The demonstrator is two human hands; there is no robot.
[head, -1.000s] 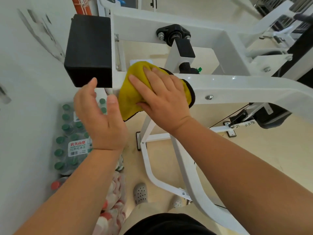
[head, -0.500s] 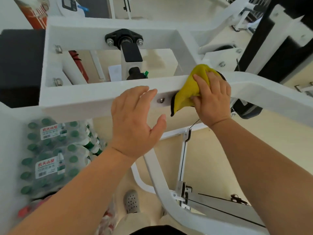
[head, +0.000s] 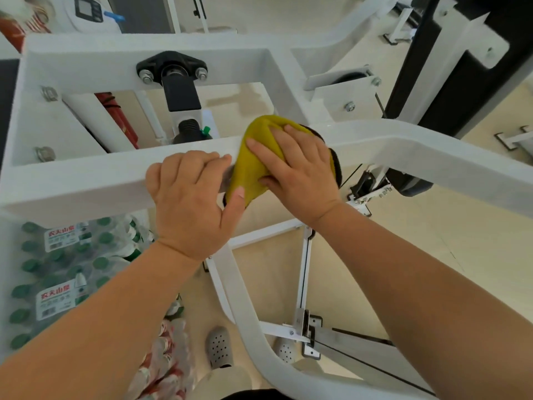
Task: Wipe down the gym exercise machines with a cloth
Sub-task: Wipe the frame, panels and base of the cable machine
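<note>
Machine's white frame bar [head: 86,180], yellow cloth [head: 253,157] draped over it under the right hand [head: 297,174]
Right hand clasps the cloth against the bar, fingers spread over it, thumb tucked beneath. The left hand [head: 190,206] grips the bar just beside, fingers curled over its top edge

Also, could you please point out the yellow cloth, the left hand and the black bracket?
yellow cloth [head: 252,168], head view, its front fold.
left hand [head: 190,206], head view, on its back, gripping the white bar [head: 86,180].
black bracket [head: 160,61], head view, its flat plate.
</note>
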